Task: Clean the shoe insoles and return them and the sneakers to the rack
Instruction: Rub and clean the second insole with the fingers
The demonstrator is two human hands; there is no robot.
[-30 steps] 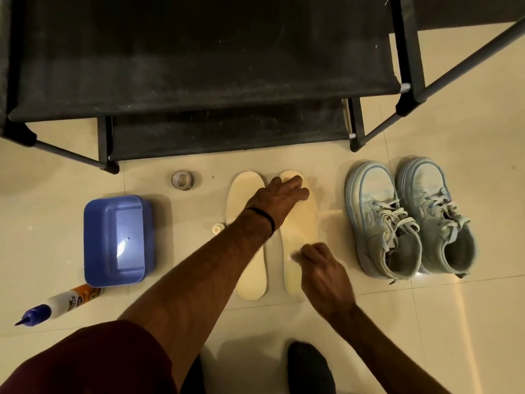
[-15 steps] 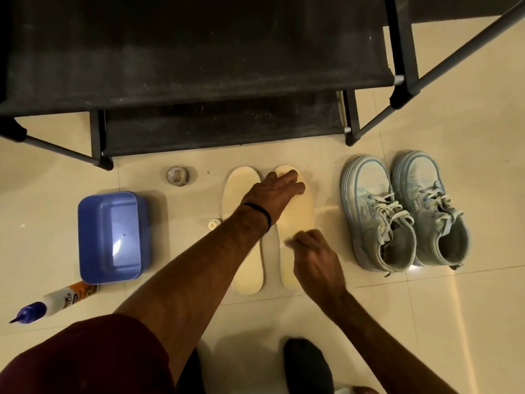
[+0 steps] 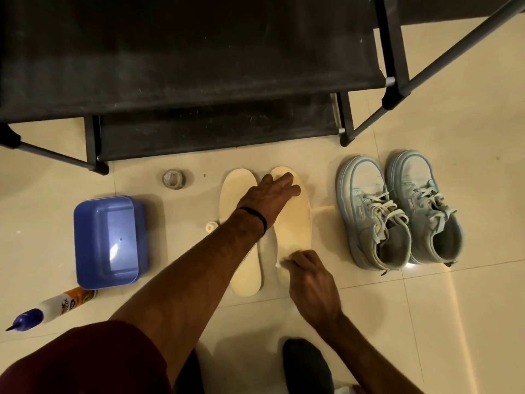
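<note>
Cream tile floor [image 3: 426, 322], dim warm light, black fabric shoe rack [image 3: 184, 66] across the top of frame with both shelves bare so far; everything is laid out in a row in front of it, likely to keep all items within arm's reach.

Two pale insoles lie flat side by side, toes toward the rack: left insole [image 3: 244, 268] and right insole [image 3: 295, 223], nearly touching along their inner edges. Left hand [image 3: 270, 194] is spread flat with fingers extended, pressing the toe end of the right insole, forearm crossing over the left insole; judged purpose is pinning it so it does not slide while wiped. Right hand [image 3: 309, 280] is curled over the heel end of the same insole, pinching something small and white [image 3: 279, 263], probably a cloth or wipe, too blurred to be sure.

Pair of light blue sneakers [image 3: 397, 211] stands just right of the insoles, toes to the rack, laces loose and openings empty; parked aside until the insoles are done. Blue plastic tub [image 3: 106, 240] sits well left, a squeeze bottle with purple nozzle [image 3: 48, 308] lies on its side near it; a small white cap [image 3: 211, 226] sits just beside the left insole, a clear tape roll [image 3: 174, 179] near the rack leg.

Step in hand: wiping the right insole; nothing returned to the rack yet.
</note>
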